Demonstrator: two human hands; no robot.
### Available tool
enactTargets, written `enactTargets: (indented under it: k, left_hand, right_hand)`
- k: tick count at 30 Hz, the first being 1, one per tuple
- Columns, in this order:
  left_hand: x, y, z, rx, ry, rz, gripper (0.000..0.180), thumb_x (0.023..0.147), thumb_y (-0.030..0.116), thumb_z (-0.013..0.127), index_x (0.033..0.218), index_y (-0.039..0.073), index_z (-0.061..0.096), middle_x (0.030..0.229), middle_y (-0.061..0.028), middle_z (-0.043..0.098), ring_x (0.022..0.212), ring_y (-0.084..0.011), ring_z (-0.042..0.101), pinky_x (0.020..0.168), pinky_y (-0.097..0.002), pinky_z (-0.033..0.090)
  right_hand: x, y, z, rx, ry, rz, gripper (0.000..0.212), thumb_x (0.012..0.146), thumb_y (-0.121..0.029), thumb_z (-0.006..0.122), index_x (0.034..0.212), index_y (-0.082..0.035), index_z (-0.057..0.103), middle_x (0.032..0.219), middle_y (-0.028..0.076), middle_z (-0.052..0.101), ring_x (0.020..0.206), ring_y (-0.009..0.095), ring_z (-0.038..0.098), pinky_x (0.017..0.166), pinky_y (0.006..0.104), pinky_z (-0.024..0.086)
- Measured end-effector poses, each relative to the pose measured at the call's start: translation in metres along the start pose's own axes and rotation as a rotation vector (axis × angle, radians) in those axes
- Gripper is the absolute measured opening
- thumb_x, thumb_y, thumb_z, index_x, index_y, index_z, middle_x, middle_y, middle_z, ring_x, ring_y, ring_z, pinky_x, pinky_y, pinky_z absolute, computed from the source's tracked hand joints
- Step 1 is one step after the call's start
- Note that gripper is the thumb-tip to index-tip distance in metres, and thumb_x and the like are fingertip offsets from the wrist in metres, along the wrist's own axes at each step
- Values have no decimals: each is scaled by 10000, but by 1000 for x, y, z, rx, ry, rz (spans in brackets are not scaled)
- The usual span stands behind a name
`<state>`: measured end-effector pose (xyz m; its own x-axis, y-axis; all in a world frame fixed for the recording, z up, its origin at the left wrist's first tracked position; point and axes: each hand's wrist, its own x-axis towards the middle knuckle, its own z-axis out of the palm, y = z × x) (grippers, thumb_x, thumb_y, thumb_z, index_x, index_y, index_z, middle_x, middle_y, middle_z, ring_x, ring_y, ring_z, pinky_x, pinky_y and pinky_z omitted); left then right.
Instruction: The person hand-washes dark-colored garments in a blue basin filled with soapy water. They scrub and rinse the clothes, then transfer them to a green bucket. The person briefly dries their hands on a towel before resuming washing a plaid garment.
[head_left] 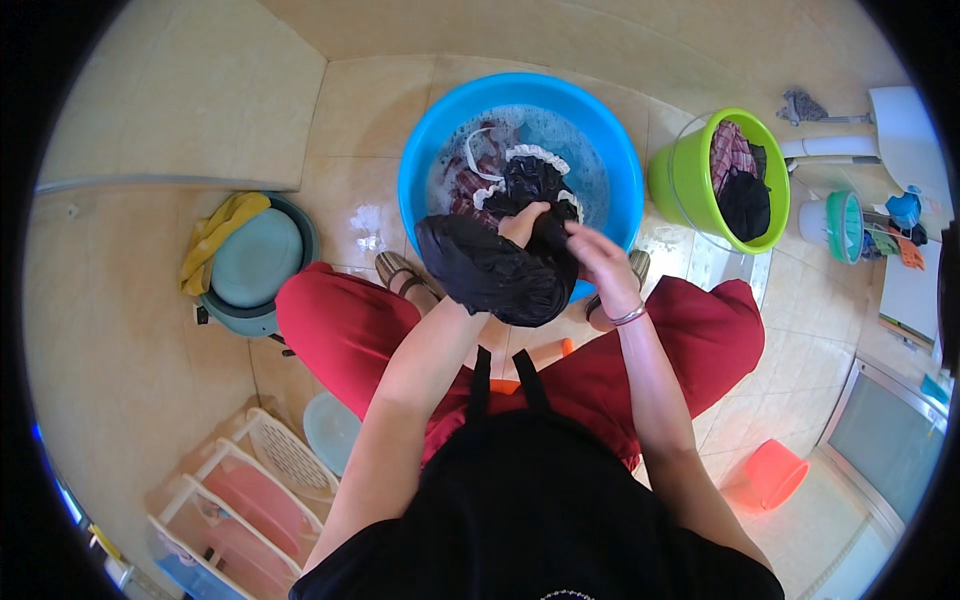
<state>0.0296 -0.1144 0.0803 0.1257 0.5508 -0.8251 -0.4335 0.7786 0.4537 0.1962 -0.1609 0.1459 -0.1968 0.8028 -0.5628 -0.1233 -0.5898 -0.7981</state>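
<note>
A black garment with white frilly trim is bunched up over the near rim of a blue basin. Its trimmed end hangs into the sudsy water. My left hand is closed on the wet black cloth, and folds of it drape over the wrist and hide part of the hand. At the garment's right edge is my right hand, its fingers against the cloth and seemingly gripping it; the fingertips are slightly blurred. Dark reddish patterned cloth lies in the foamy water, with a white strap or cord beside it.
Right of the basin stands a green bucket holding dark and plaid clothes. At left, a yellow cloth hangs beside stacked basins. A white rack is at lower left, a small orange bucket at lower right. My knees flank the basin.
</note>
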Motion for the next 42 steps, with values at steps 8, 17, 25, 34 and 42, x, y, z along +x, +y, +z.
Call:
enactTargets:
  k: [8,17,25,34,42]
  left_hand:
    - [-32,0,2,-297,-281,-80,314,910,323,559,1002,29,621,875,-55,654,761,-159,621,729,-302,492]
    - [-42,-15,4,270,-355,207,363,968,277,487,1202,11,566,1093,-54,641,958,-166,613,830,-302,458]
    - [-46,-13,-3,991,-141,707,322,915,138,517,1184,-38,538,1071,-95,637,967,-204,602,837,-341,456]
    - [-46,-2,6,-352,-418,189,330,896,164,557,1198,33,529,1090,-78,613,1003,-209,583,887,-357,453]
    - [-76,22,28,82,-445,262,447,886,277,669,1252,89,493,1072,-27,596,955,-125,579,837,-310,461]
  right_hand:
    - [41,20,0,889,-163,67,736,859,-686,445,1350,-138,467,1269,96,556,1240,284,477,1017,453,404]
    - [97,0,-14,445,-156,-112,399,928,-151,594,1294,-55,464,1215,117,583,1100,234,595,923,362,501]
    - [98,-20,6,-252,16,-341,286,712,-61,695,989,-52,625,838,-11,597,733,86,557,655,249,475]
    - [107,-10,6,-295,64,-334,614,699,-76,655,1266,-38,424,1184,114,507,1053,188,504,882,311,423]
    - [97,-25,15,-258,22,-309,818,736,-49,642,1434,19,220,1280,153,474,1070,207,507,927,319,419]
